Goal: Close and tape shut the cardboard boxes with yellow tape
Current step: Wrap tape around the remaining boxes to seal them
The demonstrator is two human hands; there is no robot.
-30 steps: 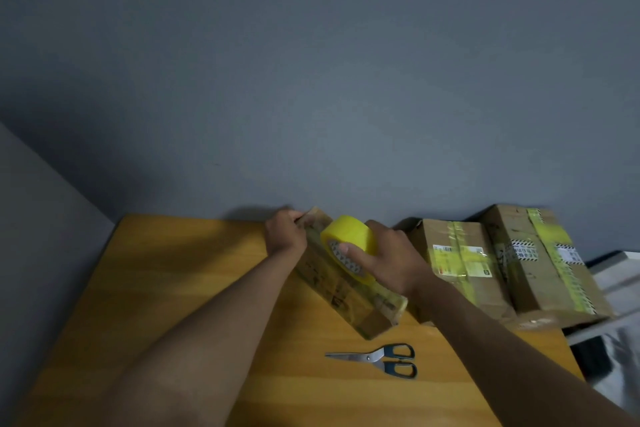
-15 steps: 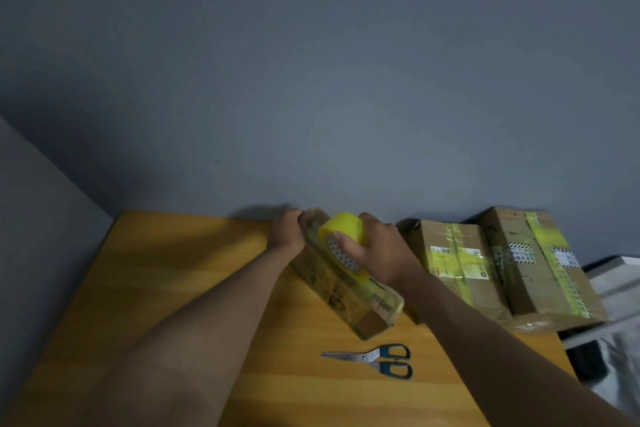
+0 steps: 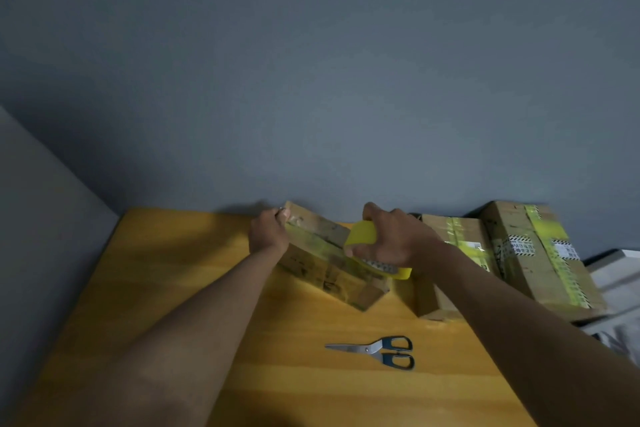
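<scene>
A strip is being laid: the long brown cardboard box (image 3: 325,260) is held by the left hand (image 3: 268,234), the yellow tape roll (image 3: 363,239) gripped by the right hand (image 3: 398,241); cutting with the grey-handled scissors (image 3: 377,350) is likely needed next.

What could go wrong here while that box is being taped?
The tape may wrinkle or run crooked: the right hand draws the roll along the tilted box, steadied by the left hand only at its far end. Cutting could be awkward: both hands are busy, the scissors lie apart.

Scissors (image 3: 379,351) lie shut on wooden table (image 3: 173,288), grey wall (image 3: 311,80) behind.
</scene>
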